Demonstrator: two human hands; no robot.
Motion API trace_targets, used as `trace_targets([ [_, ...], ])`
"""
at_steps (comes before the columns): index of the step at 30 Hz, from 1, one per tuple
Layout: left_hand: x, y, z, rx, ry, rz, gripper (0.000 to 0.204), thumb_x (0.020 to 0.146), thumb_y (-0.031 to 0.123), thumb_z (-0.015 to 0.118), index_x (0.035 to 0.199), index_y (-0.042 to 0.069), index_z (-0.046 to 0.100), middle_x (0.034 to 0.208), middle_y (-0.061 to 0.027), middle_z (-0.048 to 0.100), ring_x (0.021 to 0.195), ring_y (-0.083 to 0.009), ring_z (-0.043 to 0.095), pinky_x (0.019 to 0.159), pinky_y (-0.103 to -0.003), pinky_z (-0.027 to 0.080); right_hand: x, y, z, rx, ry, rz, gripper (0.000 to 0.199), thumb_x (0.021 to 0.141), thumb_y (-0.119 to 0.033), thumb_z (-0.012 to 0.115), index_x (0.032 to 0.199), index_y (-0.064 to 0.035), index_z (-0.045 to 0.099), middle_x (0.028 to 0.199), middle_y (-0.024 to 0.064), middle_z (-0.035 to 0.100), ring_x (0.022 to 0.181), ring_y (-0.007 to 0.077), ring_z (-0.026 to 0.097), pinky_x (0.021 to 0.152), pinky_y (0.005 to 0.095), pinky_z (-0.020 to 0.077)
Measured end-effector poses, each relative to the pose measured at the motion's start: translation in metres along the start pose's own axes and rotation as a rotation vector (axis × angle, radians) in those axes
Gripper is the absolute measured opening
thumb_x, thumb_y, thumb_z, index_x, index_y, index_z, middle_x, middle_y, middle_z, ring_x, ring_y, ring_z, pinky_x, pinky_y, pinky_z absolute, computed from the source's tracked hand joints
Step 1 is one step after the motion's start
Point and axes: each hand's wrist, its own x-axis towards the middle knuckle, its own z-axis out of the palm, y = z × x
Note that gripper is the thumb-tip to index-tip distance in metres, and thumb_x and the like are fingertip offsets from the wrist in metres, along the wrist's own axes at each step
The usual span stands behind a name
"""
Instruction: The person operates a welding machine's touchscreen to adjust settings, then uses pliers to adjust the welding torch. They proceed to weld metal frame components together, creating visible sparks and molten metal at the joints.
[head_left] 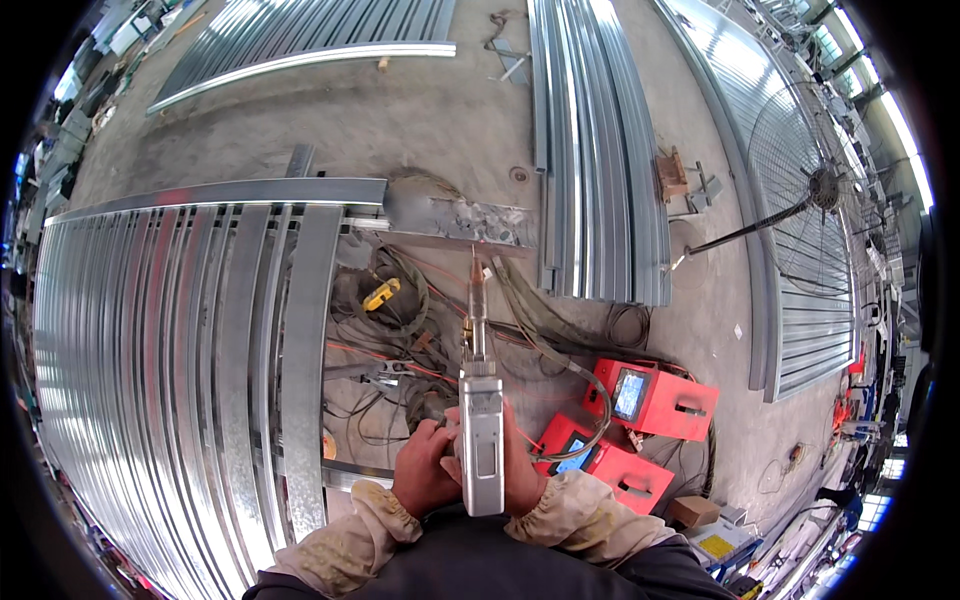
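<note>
A handheld laser welding gun (483, 440), with a silver body and a slim copper-coloured nozzle, points away from me in the middle of the view. My right hand (522, 472) is wrapped round its grip, which the body mostly hides. On the other side, my left hand (427, 468) is closed against the gun, its fingers curled in under it. The nozzle tip appears in line with a short, stained flat metal plate (505, 226), where a small red spot shows. Whether tip and plate touch, I cannot tell.
Long galvanized steel channels (240, 370) lie side by side at my left. Another channel stack (600, 150) lies ahead. Tangled hoses and cables (400, 310) cover the floor, with a yellow tool (381, 294) among them. Two red machines (655, 400) with screens and a fan (823, 188) stand right.
</note>
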Motion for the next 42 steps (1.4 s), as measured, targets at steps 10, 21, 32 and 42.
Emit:
trace_targets([
  [10, -0.061, 0.013, -0.033, -0.040, 0.135, 0.160, 0.047, 0.074, 0.029, 0.077, 0.116, 0.014, 0.066, 0.105, -0.0163, 0.058, 0.094, -0.0410, 0.062, 0.078, -0.049, 0.053, -0.053, -0.045, 0.038, -0.068, -0.142, -0.213, 0.068, 0.083, -0.016, 0.090, 0.134, -0.0019, 0.047, 0.122, 0.0155, 0.062, 0.108, 0.0281, 0.065, 0.094, 0.0418, 0.0532],
  [21, -0.143, 0.026, -0.061, -0.227, 0.113, 0.172, 0.047, 0.075, 0.026, 0.087, 0.114, 0.007, 0.069, 0.104, -0.0121, 0.066, 0.091, -0.0330, 0.067, 0.079, -0.042, 0.056, -0.119, -0.108, 0.028, -0.460, -0.203, -0.637, 0.093, 0.079, -0.014, 0.087, 0.153, 0.0090, 0.035, 0.144, 0.0325, 0.053, 0.118, 0.0464, 0.065, 0.095, 0.0471, 0.0575],
  [32, -0.228, 0.047, -0.030, -0.144, 0.153, 0.153, 0.042, 0.069, 0.018, 0.089, 0.100, 0.006, 0.063, 0.087, -0.0044, 0.063, 0.076, -0.0191, 0.062, 0.070, -0.035, 0.052, -0.204, -0.253, 0.041, 1.459, -0.839, -0.657, 0.048, 0.106, -0.035, 0.061, 0.119, 0.0104, 0.069, 0.097, 0.0144, 0.063, 0.083, 0.0242, 0.063, 0.068, 0.0331, 0.0516],
  [42, -0.341, 0.087, 0.021, -0.005, 0.179, -0.003, 0.074, 0.068, 0.017, 0.090, 0.128, 0.004, 0.050, 0.101, -0.0035, 0.062, 0.088, -0.0146, 0.060, 0.079, -0.032, 0.052, -0.200, -0.114, -0.054, 0.762, -0.438, -0.382, 0.010, 0.101, -0.002, 0.055, 0.111, -0.0013, 0.057, 0.092, 0.0091, 0.061, 0.080, 0.0180, 0.062, 0.074, 0.0358, 0.0547],
])
